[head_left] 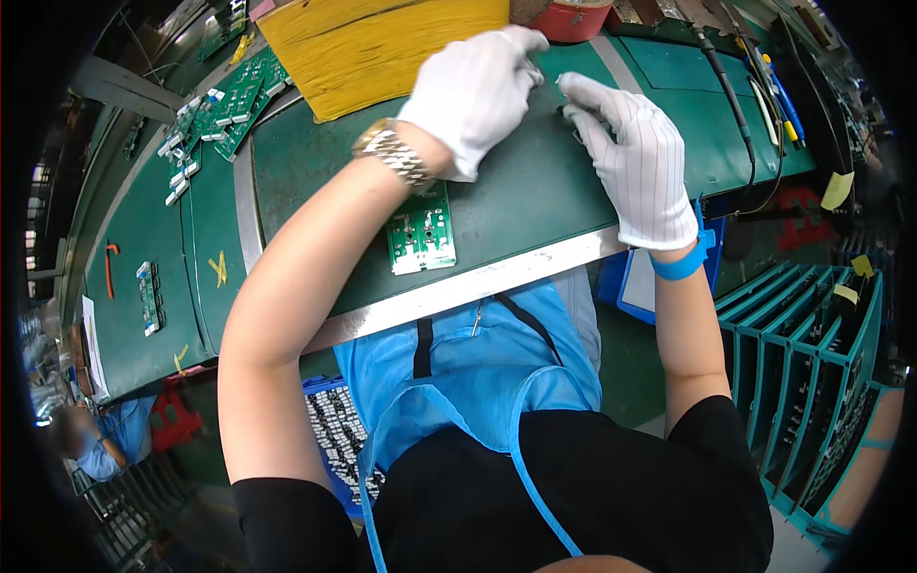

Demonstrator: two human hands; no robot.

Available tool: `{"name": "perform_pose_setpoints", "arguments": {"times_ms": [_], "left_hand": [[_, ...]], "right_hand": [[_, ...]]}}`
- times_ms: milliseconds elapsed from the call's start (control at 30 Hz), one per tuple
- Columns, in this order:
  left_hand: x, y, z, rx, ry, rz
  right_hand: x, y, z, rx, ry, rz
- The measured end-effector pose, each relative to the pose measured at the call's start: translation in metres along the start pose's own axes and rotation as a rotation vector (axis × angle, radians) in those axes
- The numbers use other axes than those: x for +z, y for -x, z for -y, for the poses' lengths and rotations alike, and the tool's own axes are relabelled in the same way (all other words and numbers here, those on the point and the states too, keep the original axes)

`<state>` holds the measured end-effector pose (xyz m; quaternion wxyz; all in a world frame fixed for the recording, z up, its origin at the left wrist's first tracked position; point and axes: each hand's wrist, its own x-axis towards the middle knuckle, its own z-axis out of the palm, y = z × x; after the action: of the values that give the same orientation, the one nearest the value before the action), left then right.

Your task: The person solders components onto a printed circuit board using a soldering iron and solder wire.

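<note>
My left hand [473, 100], in a white glove, is over the far part of the green bench mat, beside a yellow bin [373, 53]. Its fingers are bent and smeared by motion, so what they hold, if anything, cannot be made out. My right hand [640, 158], in a striped white glove, is to its right with thumb and forefinger pinched together. Something small and dark shows at those fingertips, too small to name. Below my left wrist a green circuit board [422, 237] lies on the mat near the metal front edge [478, 286], partly covered by the wrist.
A red round container [573, 21] stands behind my hands. A soldering iron [721, 81] and pens [783, 95] lie at the right. More circuit boards [234, 105] are piled at the left. A teal rack [802, 372] stands low right; a blue tray of small parts [334, 430] is low left.
</note>
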<state>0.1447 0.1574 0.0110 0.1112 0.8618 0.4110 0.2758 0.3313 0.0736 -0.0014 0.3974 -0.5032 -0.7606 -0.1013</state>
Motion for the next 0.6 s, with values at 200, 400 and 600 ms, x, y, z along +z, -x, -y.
{"name": "perform_pose_setpoints", "arguments": {"times_ms": [200, 400, 600], "left_hand": [[-0.081, 0.055, 0.02, -0.275, 0.523, 0.155], [-0.107, 0.099, 0.067, -0.163, 0.312, 0.109], [-0.102, 0.12, 0.062, -0.222, 0.416, 0.047]], "right_hand": [[-0.024, 0.001, 0.013, 0.117, -0.142, 0.037], [-0.007, -0.005, 0.035, 0.024, 0.121, 0.247], [-0.011, -0.01, 0.044, -0.028, 0.098, 0.441]]}}
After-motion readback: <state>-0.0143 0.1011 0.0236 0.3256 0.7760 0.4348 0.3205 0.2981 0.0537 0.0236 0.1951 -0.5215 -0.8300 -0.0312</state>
